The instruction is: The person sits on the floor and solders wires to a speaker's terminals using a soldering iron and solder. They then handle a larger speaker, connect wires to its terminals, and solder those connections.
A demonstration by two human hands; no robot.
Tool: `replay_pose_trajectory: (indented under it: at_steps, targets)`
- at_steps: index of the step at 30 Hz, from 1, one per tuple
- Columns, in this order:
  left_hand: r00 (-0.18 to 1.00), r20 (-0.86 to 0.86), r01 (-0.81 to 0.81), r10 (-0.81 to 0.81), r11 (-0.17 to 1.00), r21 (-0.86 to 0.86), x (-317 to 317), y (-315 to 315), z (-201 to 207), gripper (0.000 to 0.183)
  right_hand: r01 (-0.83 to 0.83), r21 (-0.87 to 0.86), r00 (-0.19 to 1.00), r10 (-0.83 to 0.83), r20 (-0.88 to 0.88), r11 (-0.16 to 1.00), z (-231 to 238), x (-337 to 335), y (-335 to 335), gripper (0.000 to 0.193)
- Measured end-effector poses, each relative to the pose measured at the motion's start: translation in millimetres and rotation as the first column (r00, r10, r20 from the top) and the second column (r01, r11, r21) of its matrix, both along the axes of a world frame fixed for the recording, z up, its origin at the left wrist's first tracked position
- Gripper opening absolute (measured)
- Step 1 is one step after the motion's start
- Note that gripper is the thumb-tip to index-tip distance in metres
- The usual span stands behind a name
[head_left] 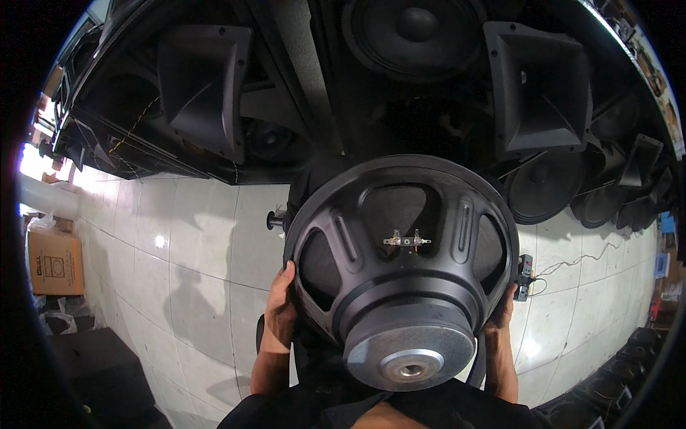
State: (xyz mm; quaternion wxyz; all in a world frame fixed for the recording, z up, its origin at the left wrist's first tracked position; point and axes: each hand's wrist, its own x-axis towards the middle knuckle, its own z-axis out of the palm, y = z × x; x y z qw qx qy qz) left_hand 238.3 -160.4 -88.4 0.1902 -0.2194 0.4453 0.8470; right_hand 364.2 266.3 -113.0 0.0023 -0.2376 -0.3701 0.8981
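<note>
Gripping opposite sides of a round, black, metal-framed loudspeaker driver [407,275], the left hand [282,294] and right hand [505,309] were spread wide, probably to balance its grey disc-shaped magnet [409,340].

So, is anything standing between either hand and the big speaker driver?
Nothing visible: the left hand and right hand hold the speaker driver directly at its sides, though it hides some fingers. The power strip lies beyond, not between.
</note>
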Motion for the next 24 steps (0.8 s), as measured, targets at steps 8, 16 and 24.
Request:
replay_pose_trajectory:
  at_steps: [8, 16, 24]
  targets:
    - [0.995, 0.097, -0.011, -0.008, 0.981, 0.192, 32, -14, -7, 0.063, -0.08, 0.417, 0.99, 0.022, 0.142, 0.906, 32, -15, 30, 0.068]
    - [0.949, 0.209, 0.159, -0.235, 0.931, 0.328, 103, -28, -73, 0.041, 0.242, 0.967, 0.894, 0.406, -0.192, -0.076, 198, -120, -8, 0.034]
    - [0.648, -0.143, 0.657, -0.748, 0.644, -0.392, 104, -34, -67, 0.062, -0.116, 0.93, 0.749, 0.584, 0.312, -0.348, 204, -259, -95, 0.041]
